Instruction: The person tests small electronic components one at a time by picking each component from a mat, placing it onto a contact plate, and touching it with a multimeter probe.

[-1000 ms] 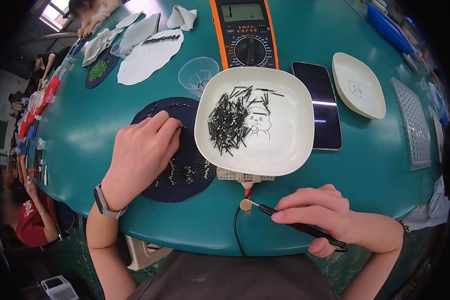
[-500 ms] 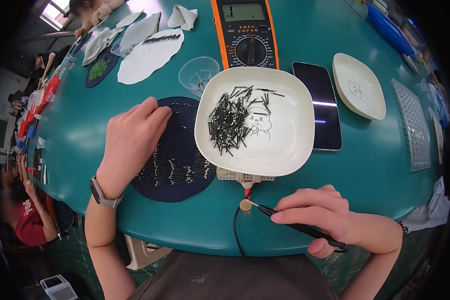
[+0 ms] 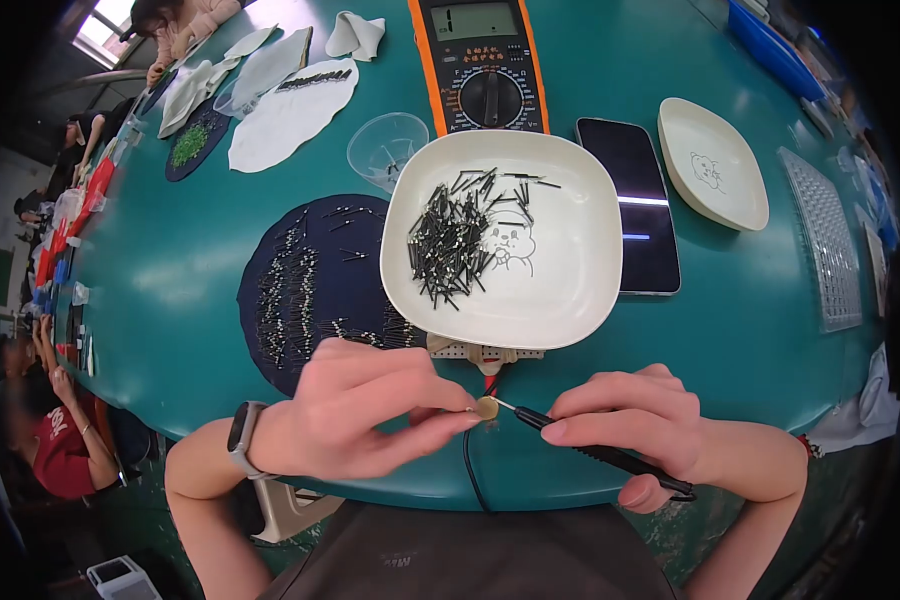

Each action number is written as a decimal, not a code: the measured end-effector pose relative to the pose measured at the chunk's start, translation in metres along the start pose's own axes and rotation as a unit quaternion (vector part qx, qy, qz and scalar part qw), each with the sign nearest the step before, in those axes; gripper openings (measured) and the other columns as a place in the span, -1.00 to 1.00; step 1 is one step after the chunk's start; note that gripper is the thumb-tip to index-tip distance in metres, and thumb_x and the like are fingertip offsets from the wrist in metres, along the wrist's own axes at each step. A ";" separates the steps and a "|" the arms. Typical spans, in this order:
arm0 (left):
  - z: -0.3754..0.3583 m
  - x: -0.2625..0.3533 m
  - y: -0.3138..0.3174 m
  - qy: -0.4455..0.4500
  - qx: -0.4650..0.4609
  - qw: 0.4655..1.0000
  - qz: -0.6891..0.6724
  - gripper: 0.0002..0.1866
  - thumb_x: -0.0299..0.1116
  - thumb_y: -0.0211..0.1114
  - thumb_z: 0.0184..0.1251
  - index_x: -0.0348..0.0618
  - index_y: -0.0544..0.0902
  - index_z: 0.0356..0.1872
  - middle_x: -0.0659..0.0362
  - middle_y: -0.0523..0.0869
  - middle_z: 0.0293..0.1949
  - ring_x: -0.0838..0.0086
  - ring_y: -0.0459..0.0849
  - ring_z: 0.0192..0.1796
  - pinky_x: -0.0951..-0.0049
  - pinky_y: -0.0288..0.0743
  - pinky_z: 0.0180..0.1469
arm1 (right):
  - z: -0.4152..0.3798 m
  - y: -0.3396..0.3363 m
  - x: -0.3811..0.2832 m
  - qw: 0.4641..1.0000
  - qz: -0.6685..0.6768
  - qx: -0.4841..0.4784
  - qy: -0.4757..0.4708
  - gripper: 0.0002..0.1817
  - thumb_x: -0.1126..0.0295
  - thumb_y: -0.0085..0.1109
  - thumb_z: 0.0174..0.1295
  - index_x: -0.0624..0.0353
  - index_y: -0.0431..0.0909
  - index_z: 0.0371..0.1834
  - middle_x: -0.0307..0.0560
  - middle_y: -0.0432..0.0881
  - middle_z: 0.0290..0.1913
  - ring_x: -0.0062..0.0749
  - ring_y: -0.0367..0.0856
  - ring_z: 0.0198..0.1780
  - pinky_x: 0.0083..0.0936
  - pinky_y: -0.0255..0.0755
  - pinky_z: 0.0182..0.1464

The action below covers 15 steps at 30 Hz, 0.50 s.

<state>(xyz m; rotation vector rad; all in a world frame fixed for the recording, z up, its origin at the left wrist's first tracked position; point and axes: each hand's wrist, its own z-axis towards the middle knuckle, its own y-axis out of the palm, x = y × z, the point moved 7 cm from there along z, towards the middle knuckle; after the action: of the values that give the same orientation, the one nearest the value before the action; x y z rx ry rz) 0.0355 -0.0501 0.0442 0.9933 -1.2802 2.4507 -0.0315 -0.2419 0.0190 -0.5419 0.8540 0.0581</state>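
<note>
My left hand (image 3: 380,405) is pinched beside a small round brass-coloured disc (image 3: 486,408); whatever lies between its fingertips is too small to make out. The fingers of my right hand (image 3: 635,425) wrap round a black test probe (image 3: 605,457), whose metal tip points at the disc from the right. Just beyond stands a cream square dish (image 3: 570,290) with many thin black parts (image 3: 450,240) in its left half. A dark blue round cloth (image 3: 345,290) bears rows of similar small parts. The orange multimeter (image 3: 490,95) shows 1 on its display.
Right of the dish lie a dark phone (image 3: 635,210), a second cream dish (image 3: 715,165) and a clear gridded tray (image 3: 820,240). A clear cup (image 3: 388,150) and white cloths (image 3: 295,115) are at the back left. Other people sit along the table's far left.
My left hand has moved from the upper part of the blue cloth down and right to the brass disc. My right hand and the probe have barely moved. The view has shifted slightly.
</note>
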 end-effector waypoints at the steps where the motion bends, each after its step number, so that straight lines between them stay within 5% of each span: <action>1: -0.001 -0.002 0.007 -0.006 -0.013 0.999 -0.029 -0.83 -0.52 0.56 0.16 -0.22 0.77 -0.23 0.21 0.66 -0.54 0.62 0.48 -0.65 0.54 0.21 -0.64 | 0.000 0.000 0.000 1.000 0.002 0.002 0.000 -0.39 -0.13 0.11 0.41 0.22 0.68 0.17 -0.05 0.69 -0.05 -0.42 0.68 -0.35 -0.60 0.34 -0.53; 15: -0.002 -0.015 0.020 -0.090 -0.029 0.989 -0.118 -0.84 -0.47 0.50 0.29 -0.18 0.75 -0.15 0.22 0.71 -0.42 0.58 0.52 -0.57 0.52 0.32 -0.56 | -0.001 0.002 0.000 1.000 -0.012 -0.024 0.011 -0.40 -0.10 0.15 0.37 0.19 0.68 0.19 -0.07 0.68 -0.02 -0.45 0.70 -0.31 -0.61 0.28 -0.52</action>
<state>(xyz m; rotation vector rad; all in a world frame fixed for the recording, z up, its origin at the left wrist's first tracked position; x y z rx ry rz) 0.0371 -0.0588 0.0211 1.2933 -1.2001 2.1762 -0.0325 -0.2406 0.0172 -0.5997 0.8689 0.0503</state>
